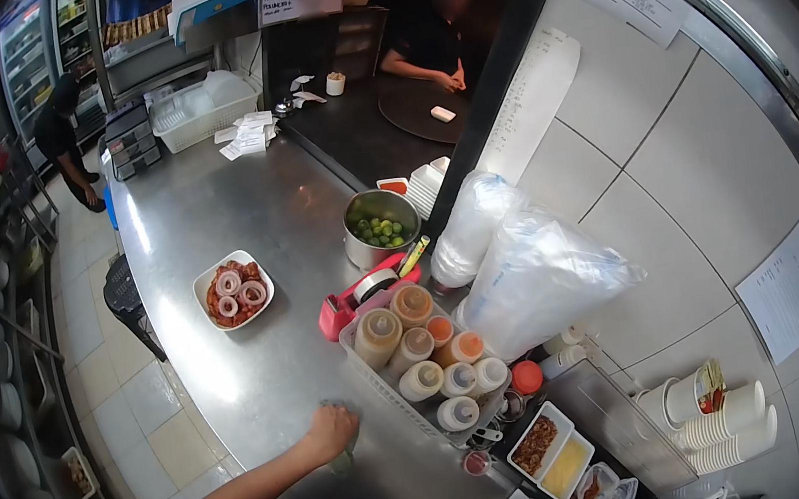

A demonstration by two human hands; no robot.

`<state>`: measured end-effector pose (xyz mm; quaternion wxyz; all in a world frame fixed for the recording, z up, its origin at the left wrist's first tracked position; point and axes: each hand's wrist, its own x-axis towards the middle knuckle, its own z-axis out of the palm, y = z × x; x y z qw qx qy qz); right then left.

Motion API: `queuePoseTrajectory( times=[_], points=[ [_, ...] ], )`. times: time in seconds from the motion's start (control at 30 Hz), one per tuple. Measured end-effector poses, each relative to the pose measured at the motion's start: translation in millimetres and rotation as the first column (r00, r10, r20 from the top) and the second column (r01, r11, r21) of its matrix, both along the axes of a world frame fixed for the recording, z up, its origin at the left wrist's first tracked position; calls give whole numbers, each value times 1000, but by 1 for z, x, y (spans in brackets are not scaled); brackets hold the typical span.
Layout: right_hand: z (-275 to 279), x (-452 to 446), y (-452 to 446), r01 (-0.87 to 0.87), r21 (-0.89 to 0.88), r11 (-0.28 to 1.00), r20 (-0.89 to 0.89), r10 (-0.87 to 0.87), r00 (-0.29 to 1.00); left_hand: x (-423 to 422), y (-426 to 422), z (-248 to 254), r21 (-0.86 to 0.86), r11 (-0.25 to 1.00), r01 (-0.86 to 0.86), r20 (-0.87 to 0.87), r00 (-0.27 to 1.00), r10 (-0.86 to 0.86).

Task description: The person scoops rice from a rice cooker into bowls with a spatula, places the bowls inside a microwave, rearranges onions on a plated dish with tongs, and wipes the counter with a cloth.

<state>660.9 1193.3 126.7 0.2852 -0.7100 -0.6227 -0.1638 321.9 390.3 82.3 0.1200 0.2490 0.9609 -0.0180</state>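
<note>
My left hand (331,432) rests closed on the steel counter (294,213), with the forearm reaching in from the lower left. Under its fingers a thin, crumpled greenish cloth (344,457) sticks out. My right hand is out of view. Just right of the hand stands a white basket (374,382) of squeeze bottles (422,380). Farther up the counter lies a square white bowl (234,290) of reddish-brown food topped with onion rings.
A steel pot (374,248) of green citrus and a red tape dispenser (336,316) stand by the wall. Plastic bags (539,276), a divided tray (550,453) and paper cups (731,428) lie right. One person (59,138) stands far left; another (429,54) is beyond the pass window.
</note>
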Motion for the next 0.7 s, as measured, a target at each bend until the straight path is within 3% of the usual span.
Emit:
queuePoseTrajectory(
  times=[0.1,0.4,0.6,0.7],
  points=[
    [6,6,-4,-41,-10,999,-24,41,999,2,6,1,-33,999,28,-21,999,-29],
    [15,22,-22,-158,-21,987,-119,155,981,-2,10,14,-82,996,28,132,991,-17],
    [26,60,-45,-256,-4,967,-193,251,949,0,2,-2,13,997,79,21,997,-79],
    [34,85,-69,-324,16,946,-206,320,925,-2,3,-11,53,997,49,104,993,-54]
  ],
)
